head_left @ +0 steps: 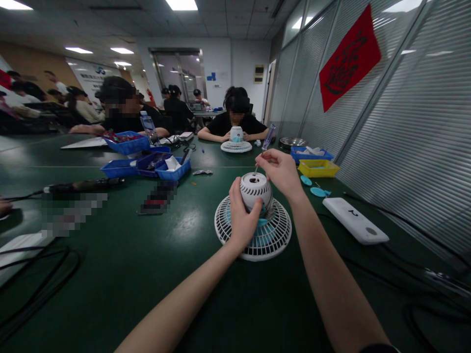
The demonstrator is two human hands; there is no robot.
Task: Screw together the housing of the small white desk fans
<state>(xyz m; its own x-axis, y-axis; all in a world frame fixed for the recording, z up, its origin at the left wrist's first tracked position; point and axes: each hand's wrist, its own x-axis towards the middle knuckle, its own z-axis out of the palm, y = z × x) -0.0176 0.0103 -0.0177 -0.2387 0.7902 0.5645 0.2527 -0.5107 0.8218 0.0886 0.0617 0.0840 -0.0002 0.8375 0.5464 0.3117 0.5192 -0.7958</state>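
Observation:
A small white fan (257,196) lies face down on the green table, its round grille (270,249) at the bottom and its motor housing on top. Light blue blades show through the grille. My left hand (243,213) grips the side of the housing, thumb towards me. In my right hand (280,169) the fingers pinch the shaft of a screwdriver (269,137) with a clear purple handle, which leans up and right. Its tip points down at the housing's top, near a dark opening; whether it touches a screw I cannot tell.
Blue bins (174,170) with parts stand at the left, near a phone (158,197). To the right are a yellow tray (318,168), light blue pieces (319,191), a white plastic part (355,220) and black cables. Across the table a person handles another fan (236,139).

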